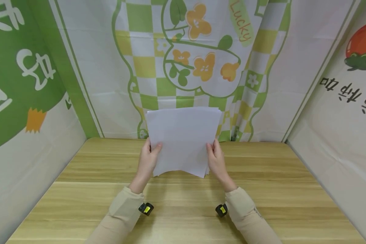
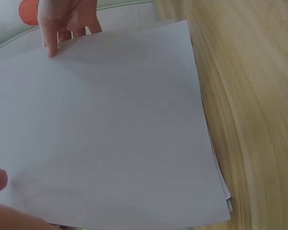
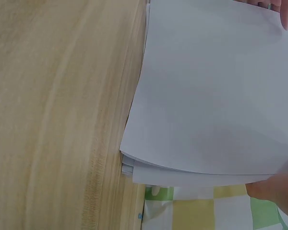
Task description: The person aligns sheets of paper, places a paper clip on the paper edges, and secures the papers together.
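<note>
A stack of white paper point(image 1: 183, 139) is held up above the wooden table, tilted toward the head camera. My left hand point(image 1: 148, 159) grips its left edge, thumb on the front face and fingers behind. On the opposite edge my right hand point(image 1: 217, 161) holds it the same way. Several sheets sit slightly out of line, their corners fanning at the lower right in the head view. In the right wrist view the paper point(image 3: 211, 96) shows loose layered edges. The left wrist view shows the top sheet point(image 2: 115, 115) blank, with the right hand point(image 2: 69, 19) at the far edge.
The wooden table point(image 1: 183, 210) spreads below both forearms. A green-and-white checked curtain point(image 1: 143, 61) hangs behind it. Printed cloth walls stand at the left point(image 1: 48, 162) and right point(image 1: 332, 162). Black wrist straps with yellow marks sit by both cuffs.
</note>
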A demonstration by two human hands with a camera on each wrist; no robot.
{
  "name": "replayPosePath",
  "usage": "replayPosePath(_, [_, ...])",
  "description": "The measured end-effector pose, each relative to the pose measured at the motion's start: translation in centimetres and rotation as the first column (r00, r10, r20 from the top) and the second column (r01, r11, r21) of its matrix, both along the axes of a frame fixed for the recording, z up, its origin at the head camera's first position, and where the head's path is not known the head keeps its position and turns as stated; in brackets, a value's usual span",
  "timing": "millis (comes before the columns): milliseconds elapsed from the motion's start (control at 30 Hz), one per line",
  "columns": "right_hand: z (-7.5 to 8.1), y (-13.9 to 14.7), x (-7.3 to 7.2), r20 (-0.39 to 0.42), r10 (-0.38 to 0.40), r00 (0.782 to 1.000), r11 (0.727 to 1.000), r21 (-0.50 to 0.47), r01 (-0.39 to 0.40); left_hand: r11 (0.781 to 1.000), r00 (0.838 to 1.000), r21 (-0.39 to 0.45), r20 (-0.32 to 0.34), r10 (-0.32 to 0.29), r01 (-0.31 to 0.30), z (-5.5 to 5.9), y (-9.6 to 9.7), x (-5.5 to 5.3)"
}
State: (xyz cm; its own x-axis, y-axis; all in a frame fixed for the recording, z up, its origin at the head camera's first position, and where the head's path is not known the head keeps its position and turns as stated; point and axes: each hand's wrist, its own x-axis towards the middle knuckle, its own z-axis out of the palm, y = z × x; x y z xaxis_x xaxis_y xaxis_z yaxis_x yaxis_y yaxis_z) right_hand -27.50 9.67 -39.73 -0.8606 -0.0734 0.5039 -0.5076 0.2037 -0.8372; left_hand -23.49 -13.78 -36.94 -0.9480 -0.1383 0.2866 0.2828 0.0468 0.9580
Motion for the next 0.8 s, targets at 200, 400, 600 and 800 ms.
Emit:
replayPosePath(200, [0.6, -0.1, 0.1, 0.038, -0.028, 0.999, 1.000, 0.009, 0.027, 0.999, 0.999, -0.024, 0.023, 0.041, -0.040, -0.2, -0.4, -0.4])
replayPosePath(400, [2.8, -0.6, 1.9, 0.028, -0.036, 0.999, 0.999, 0.002, 0.036, 0.995, 0.996, -0.066, 0.046, 0.078, -0.075, -0.1, -0.7, -0.5])
replayPosePath(600, [3.6, -0.8, 2.2, -0.002, -0.035, 0.999, 0.999, 0.003, 0.035, 0.997, 0.996, -0.052, 0.054, 0.066, -0.063, 0.3, -0.8, -0.4])
replayPosePath(800, [3.7, -0.8, 2.2, -0.011, -0.016, 1.000, 1.000, 0.005, 0.016, 0.997, 0.996, -0.048, 0.051, 0.069, -0.067, 0.5, -0.9, -0.3])
